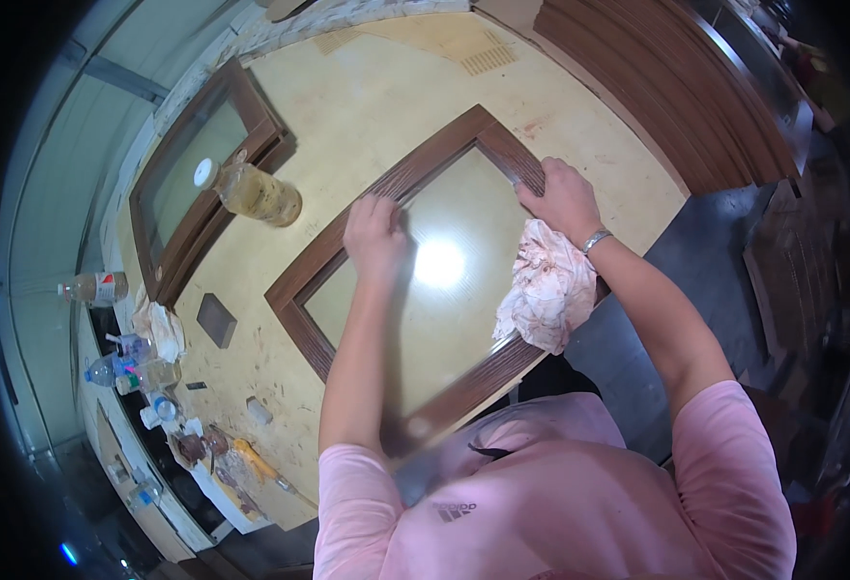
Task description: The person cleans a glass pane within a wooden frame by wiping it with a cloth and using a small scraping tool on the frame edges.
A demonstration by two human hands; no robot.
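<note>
A brown wooden door frame with a glass pane [444, 319] lies flat on the table before me, a bright light reflected in the glass. My left hand [374, 237] rests on its far-left rail, fingers curled; whether anything is inside them is hidden. On the right rail, my right hand [568, 201] is closed around the wood, the thumb on the inner side. Just below that hand, a crumpled white cloth [546, 290] with reddish-brown stains drapes over the frame's right corner.
Left of the frame stands a plastic bottle [259, 195] of yellowish liquid. Behind it lies another glazed frame [144, 198]. A dark block [216, 321], bottles [106, 370] and a yellow-handled brush [256, 459] are along the left edge. Brown panels [671, 87] are stacked at far right.
</note>
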